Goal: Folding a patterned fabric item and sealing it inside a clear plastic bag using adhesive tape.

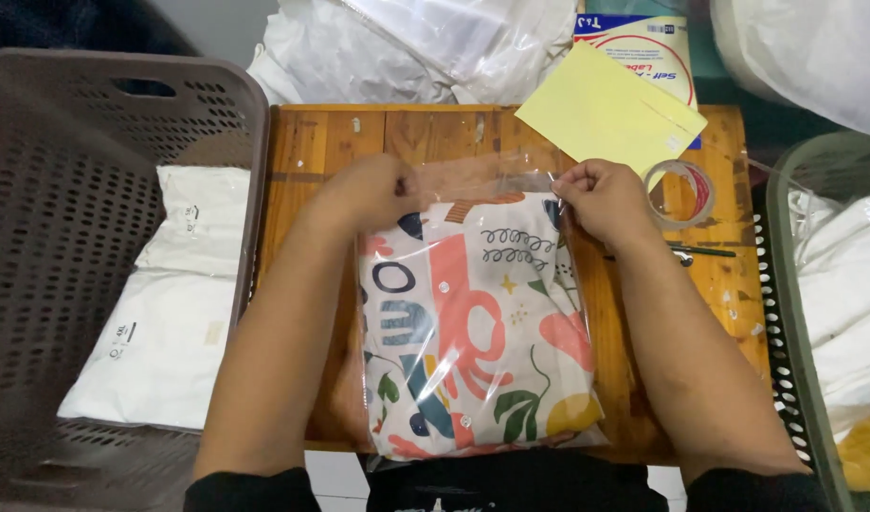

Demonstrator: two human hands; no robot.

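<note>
Both forearms flank a patterned shirt (478, 322) in its clear plastic bag (454, 379); left hand (373, 190) and right hand (601, 197) pinch closed on the bag's top edge, counter (312, 142) edges crowded by baskets.

Clear bag (478, 322) mid-table; white mailers (174, 313) in left basket (37, 190).

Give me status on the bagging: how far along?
Done: the patterned garment is folded and sits inside the clear bag; white parcels already lie in the brown basket. In hand: the left hand and right hand pinch the bag's top flap, which looks unsealed. Left: closing the flap; the tape roll lies untouched by the right hand.
</note>
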